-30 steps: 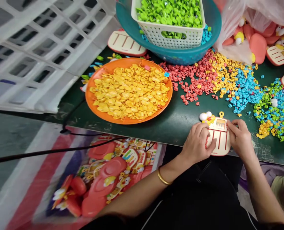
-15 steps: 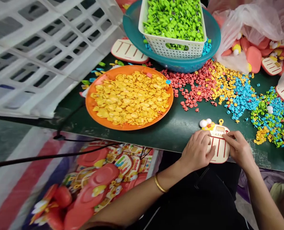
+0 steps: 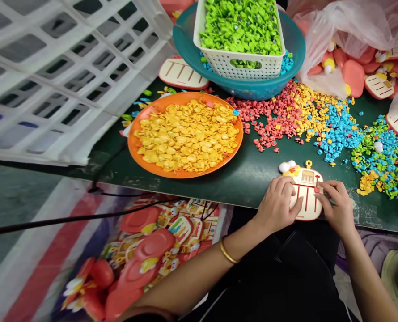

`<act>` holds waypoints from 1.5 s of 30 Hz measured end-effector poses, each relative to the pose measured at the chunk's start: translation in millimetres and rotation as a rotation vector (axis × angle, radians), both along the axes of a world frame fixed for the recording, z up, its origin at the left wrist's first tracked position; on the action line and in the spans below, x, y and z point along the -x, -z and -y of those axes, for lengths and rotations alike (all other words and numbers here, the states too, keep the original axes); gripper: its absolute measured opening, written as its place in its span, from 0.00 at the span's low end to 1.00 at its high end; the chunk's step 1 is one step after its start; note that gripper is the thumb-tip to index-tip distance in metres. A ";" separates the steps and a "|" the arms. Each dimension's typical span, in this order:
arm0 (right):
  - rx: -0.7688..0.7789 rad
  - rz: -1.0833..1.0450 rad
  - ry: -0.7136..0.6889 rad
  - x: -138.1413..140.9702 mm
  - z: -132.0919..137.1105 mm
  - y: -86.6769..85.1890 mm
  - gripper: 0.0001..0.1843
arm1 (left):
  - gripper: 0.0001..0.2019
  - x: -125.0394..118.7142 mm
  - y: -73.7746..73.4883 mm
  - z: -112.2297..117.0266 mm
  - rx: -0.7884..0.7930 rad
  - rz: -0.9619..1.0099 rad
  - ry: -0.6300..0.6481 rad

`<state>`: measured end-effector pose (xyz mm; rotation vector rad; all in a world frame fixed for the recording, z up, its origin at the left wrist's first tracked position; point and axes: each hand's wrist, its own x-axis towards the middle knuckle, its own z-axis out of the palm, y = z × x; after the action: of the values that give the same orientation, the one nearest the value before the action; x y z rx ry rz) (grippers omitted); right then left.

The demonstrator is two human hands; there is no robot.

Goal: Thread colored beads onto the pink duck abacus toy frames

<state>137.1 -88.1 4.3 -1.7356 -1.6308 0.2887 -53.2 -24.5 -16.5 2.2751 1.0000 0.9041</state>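
Note:
A cream toy panel (image 3: 306,192) with red slots and a small chick figure at its top lies at the near edge of the dark green table (image 3: 252,174). My left hand (image 3: 277,202) rests curled over the panel's left side and holds it down. My right hand (image 3: 335,203) sits at the panel's right edge, its fingers pinched on a small red piece at the rightmost slot.
An orange plate (image 3: 185,134) of yellow discs lies left of the panel. Behind are loose red (image 3: 269,120), yellow, blue (image 3: 340,129) and green pieces, a teal bowl (image 3: 242,85) holding a white basket (image 3: 242,62) of green parts, and a white crate (image 3: 51,76) at the left. A bag of finished toys (image 3: 145,250) lies below.
My right hand has slid down the panel's right edge, and a red piece now shows at the rightmost slot. The camera view has shifted a little; my left hand stays on the panel.

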 end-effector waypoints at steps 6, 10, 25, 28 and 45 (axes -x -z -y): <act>-0.034 -0.062 0.034 1.6 -13.9 5.1 0.07 | 0.08 1.5 -2.8 -3.5 0.014 -0.030 0.090; 0.012 -0.080 -0.043 -1.1 -16.6 2.4 0.08 | 0.08 0.1 -1.1 -1.5 0.004 -0.052 0.049; 0.035 -0.163 -0.239 -28.9 -24.0 5.0 0.06 | 0.08 -1.1 -2.1 -4.5 -0.044 -0.095 0.082; 0.096 -0.144 -0.317 -33.0 -25.0 0.8 0.05 | 0.08 -1.3 -1.1 -2.0 -0.029 -0.097 0.049; 0.022 0.123 -0.166 -10.1 -15.4 -0.1 0.08 | 0.11 -2.0 -5.1 4.4 -0.014 -0.180 0.040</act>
<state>147.3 -72.7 4.4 -1.6653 -1.8710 0.2834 -51.1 -29.0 -11.4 2.4130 1.0219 0.7018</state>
